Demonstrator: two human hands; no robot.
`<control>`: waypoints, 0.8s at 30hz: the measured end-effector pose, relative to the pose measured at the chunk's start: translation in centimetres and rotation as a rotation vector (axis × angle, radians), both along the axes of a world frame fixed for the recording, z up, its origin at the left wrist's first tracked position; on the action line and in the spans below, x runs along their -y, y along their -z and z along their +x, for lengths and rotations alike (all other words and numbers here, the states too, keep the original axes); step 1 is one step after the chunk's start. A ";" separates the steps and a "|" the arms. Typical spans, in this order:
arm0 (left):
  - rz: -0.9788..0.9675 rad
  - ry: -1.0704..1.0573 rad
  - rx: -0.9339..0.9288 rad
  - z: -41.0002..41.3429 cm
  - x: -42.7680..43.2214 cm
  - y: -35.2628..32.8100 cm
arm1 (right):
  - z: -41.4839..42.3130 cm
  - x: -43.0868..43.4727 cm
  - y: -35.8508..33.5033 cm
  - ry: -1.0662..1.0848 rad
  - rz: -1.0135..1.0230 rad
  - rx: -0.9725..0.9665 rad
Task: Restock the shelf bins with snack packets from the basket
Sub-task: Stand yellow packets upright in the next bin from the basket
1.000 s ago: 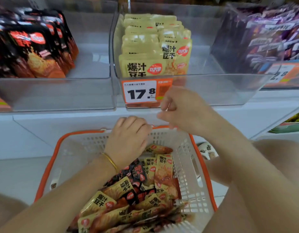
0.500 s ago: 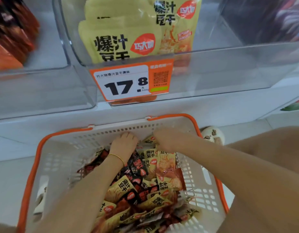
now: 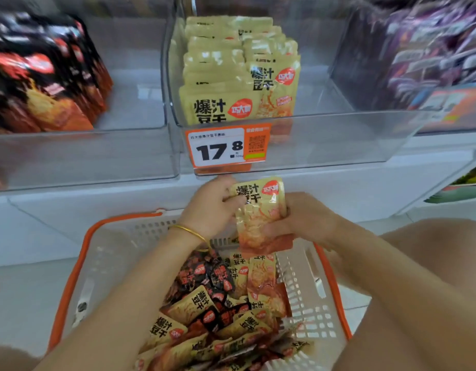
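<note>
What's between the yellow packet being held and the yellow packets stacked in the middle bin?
In the head view, the bin's clear front wall with its orange price tag, then a strip of white shelf edge just above the held packet.

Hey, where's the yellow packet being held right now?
Head view, centre: the yellow packet is gripped between the left hand and right hand, above the far rim of the basket and below the price tag on the middle bin.

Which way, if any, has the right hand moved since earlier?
Yes: the right hand rose out of the basket, above its far rim, gripping a yellow packet below the price tag.
</note>
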State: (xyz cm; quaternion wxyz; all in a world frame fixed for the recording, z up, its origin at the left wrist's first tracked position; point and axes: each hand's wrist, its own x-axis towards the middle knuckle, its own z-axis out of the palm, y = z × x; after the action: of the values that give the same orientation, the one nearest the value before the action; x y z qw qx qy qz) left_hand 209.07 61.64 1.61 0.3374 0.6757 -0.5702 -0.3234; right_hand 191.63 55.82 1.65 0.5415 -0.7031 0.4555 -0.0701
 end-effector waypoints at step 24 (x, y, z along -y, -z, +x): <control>-0.423 -0.060 1.043 0.0 3.5 -9.6 | 5.0 12.0 -11.7 0.167 -0.593 -0.452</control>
State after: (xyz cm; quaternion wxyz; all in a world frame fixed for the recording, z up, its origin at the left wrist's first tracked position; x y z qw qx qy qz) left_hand 209.10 58.19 11.25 0.1479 0.6794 -0.6945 0.1848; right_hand 196.60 43.77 13.38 0.1929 -0.7874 0.5792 -0.0860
